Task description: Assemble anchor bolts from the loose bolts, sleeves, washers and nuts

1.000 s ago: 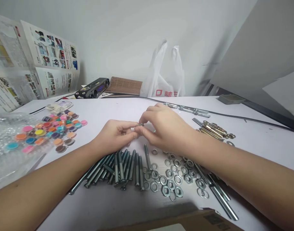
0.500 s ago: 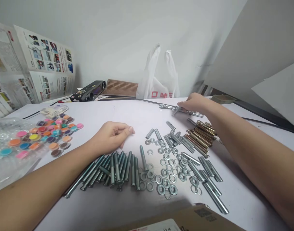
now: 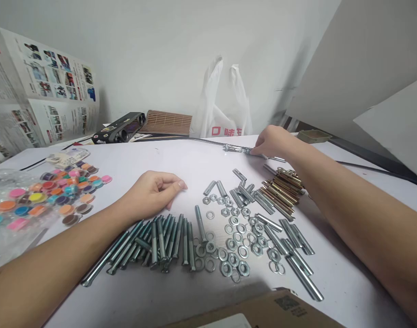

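At the back of the table, my right hand [image 3: 270, 140] reaches down with closed fingertips on a silvery expansion bolt [image 3: 246, 150]; the fingers hide part of it. Another assembled expansion bolt [image 3: 232, 148] lies just left of it. My left hand [image 3: 157, 192] rests on the table, fingers curled in and thumb against the index finger, with nothing seen in it. Below it lies a pile of long cone-ended bolts [image 3: 160, 241]. To the right are scattered nuts and washers [image 3: 234, 246], along with loose metal sleeves [image 3: 292, 246].
Gold-coloured bolts [image 3: 280, 189] lie below my right forearm. Colourful little pots [image 3: 63, 191] and clear plastic wrap [image 3: 10, 228] are at left. A white plastic bag [image 3: 225, 109] stands by the wall. A cardboard box [image 3: 259, 310] is at the near edge.
The expansion bolt at my right fingertips, slanted across the others before, now lies nearly in line with them. My left hand stays put; the whole view has shifted slightly.
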### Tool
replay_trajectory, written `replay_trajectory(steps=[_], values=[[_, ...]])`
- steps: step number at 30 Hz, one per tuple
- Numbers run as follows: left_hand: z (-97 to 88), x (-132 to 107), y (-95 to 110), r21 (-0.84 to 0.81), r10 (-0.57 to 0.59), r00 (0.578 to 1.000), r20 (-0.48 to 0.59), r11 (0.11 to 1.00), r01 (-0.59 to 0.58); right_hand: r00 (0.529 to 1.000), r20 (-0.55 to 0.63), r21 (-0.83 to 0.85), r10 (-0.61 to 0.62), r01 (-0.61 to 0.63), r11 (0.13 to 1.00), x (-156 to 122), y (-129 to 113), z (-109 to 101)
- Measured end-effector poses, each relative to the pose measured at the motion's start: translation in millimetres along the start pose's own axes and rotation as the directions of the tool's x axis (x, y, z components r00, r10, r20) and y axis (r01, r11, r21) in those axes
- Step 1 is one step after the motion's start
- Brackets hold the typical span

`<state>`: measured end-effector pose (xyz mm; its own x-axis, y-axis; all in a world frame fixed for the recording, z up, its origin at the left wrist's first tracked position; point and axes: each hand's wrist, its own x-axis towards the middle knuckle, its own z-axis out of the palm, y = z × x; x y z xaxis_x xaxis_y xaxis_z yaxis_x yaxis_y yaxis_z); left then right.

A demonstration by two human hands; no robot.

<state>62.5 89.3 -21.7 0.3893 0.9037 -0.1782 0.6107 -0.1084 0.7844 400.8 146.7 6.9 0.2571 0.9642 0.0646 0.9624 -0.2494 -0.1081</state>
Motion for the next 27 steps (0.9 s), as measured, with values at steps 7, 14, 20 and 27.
replay_trajectory(steps=[7, 14, 20, 27], values=[[-0.2, 0, 0, 0.011, -0.002, 1.000, 0.018, 1.000, 0.002, 0.993, 0.047, 0.063, -0.111, 0.108, 0.992, 10, 7, 21], [-1.3, 2, 1, 0.000, -0.011, 1.000, 0.023, 1.000, 0.011, 0.983, 0.180, -0.019, -0.033, 0.037, 0.999, 1, 29, -22], [-1.2, 0, 3, 0.009, -0.028, 0.999, 0.018, 1.000, 0.027, 0.932, 0.359, -0.123, 0.057, -0.013, 0.992, -23, 21, -45], [-1.5, -2, 3, 0.002, -0.036, 0.999, 0.028, 0.999, 0.036, 0.905, 0.384, -0.136, -0.181, 0.249, 0.959, -50, -33, -34]])
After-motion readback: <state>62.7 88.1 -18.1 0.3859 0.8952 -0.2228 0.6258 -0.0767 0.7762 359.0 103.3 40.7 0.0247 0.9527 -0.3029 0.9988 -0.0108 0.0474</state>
